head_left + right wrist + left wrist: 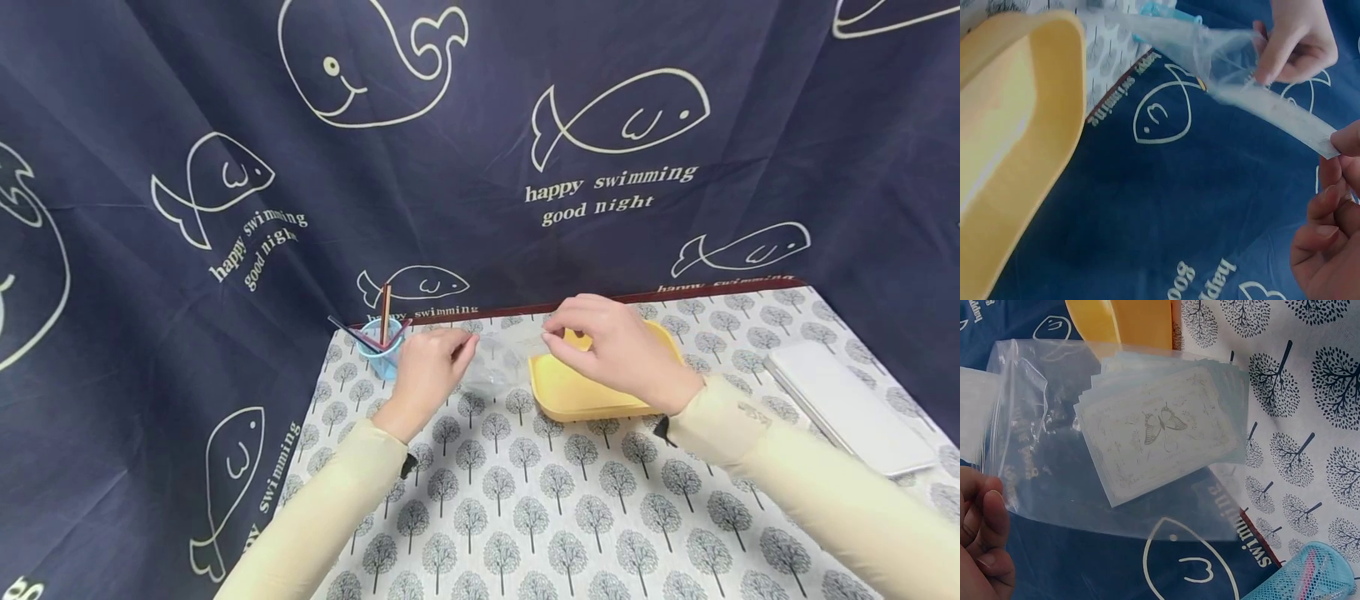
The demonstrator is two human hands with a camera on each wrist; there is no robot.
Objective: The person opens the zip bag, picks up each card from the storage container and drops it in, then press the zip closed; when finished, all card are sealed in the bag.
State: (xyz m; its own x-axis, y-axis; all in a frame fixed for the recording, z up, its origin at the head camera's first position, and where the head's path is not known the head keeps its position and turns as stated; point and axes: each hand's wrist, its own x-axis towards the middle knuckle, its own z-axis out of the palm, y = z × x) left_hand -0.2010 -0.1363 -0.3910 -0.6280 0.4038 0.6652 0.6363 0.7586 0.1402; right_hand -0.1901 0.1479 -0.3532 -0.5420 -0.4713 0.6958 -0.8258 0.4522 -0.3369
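A clear plastic bag (1041, 475) hangs between the two hands, raised over the table. Inside it lies a fanned stack of pale cards (1160, 434), the front one printed with a butterfly. My left hand (435, 375) pinches the bag's upper edge between thumb and fingers. At the other end, my right hand (615, 346) pinches a whitish strip (1291, 117) along the bag's top between thumb and forefinger. Behind and below the right hand sits a yellow tray (577, 390), its far part covered by that hand.
A light blue mesh cup (384, 365) with pens stands at the back left, close to the left hand. On the right side lies a flat white box (847, 408). Tree-patterned cloth (510, 492) covers the table, and a dark blue curtain (480, 200) hangs behind it.
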